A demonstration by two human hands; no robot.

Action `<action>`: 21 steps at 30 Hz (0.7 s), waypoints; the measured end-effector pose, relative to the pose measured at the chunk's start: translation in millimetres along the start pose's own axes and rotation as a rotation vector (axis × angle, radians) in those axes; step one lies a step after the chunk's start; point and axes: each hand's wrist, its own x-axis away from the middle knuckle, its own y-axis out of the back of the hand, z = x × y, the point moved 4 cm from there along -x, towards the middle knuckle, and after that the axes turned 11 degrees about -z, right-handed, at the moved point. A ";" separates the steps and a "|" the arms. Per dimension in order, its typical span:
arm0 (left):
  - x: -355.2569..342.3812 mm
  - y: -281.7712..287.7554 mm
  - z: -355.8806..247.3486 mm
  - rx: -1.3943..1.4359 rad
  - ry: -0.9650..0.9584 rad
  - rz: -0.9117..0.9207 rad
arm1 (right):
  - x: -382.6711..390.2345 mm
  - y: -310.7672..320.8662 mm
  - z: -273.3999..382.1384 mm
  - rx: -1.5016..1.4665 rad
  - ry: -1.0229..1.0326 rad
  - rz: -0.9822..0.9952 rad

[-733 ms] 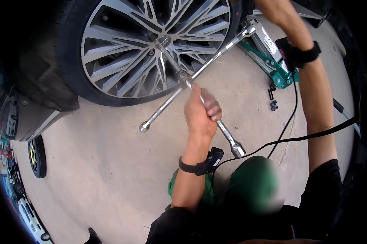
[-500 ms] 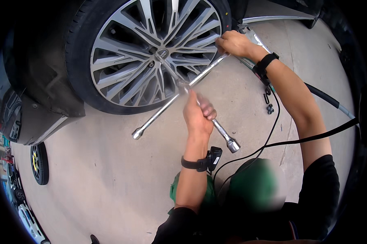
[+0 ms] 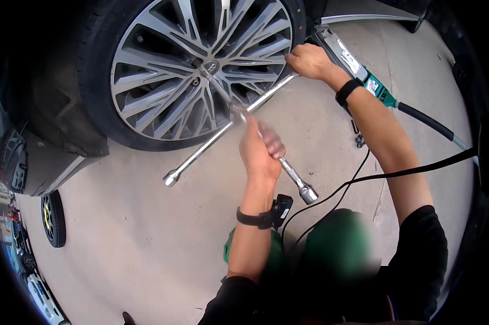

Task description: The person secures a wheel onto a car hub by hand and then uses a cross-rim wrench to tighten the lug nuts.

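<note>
A chrome four-way lug wrench stands out from the wheel, one socket end set near the hub among the silver spokes. My left hand is closed around the wrench arm that points back toward me, its fingers slightly blurred. At the upper right, my right hand grips the end of a cross arm, hiding that tip. The opposite cross arm ends in a free socket at the lower left. On the wheel, a lug nut shows in a recess beside the hub.
A floor jack with a long dark handle lies right of the wheel. Several loose nuts rest on the concrete below my right forearm. Black cables cross at the right. A spare wheel stands at the far left, near the car's bodywork.
The wheel, wrench and both hands sit slightly farther left in the picture. More of the floor jack shows beside my right wrist. Both hands keep hold of the lug wrench.
</note>
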 end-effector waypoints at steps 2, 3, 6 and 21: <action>-4.7 1.9 -4.7 -0.015 -0.050 0.081 | 3.3 -4.8 4.7 -0.080 -0.013 0.088; -3.6 6.7 -6.0 -0.034 -0.060 0.044 | 14.5 -1.0 12.7 -0.121 0.030 0.082; 6.1 10.7 4.6 -0.064 -0.021 -0.007 | 23.1 14.6 2.9 -0.150 -0.027 0.013; 0.5 -3.5 35.4 -0.102 0.081 0.071 | 38.2 74.4 -5.7 0.037 -0.043 -0.182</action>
